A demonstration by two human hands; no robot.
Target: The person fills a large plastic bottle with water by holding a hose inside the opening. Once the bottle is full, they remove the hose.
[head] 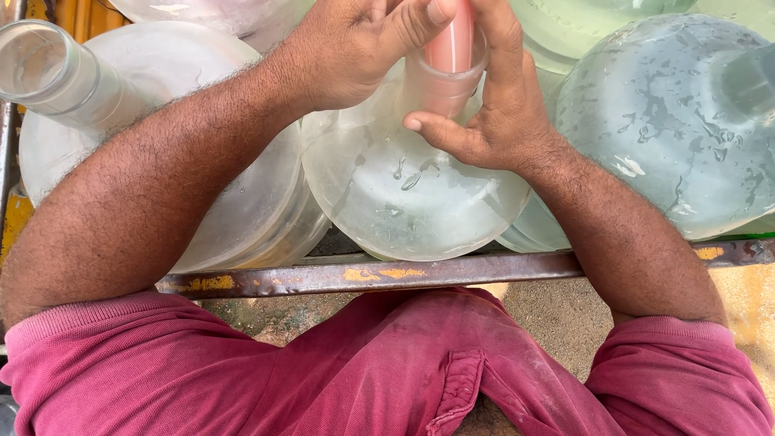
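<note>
Pressing down from both sides, the two hands meet at the neck of a large clear water jug in the upper middle of the frame. The left hand curls over the neck from the left, its thumb laid against a pink cap sitting on the mouth. The right hand wraps the neck from the right, fingers up along the cap and thumb stretched across the jug's shoulder. Both are clasped on the neck and cap, neither one slack.

Judging by how things lie, the cap is already on the mouth and seems to be getting seated; whether it is fully home cannot be told, since the fingers hide its rim.

Around it stand more jugs: an uncapped jug at upper left, a wet greenish jug at right. A rusty metal rail crosses the frame below them.
</note>
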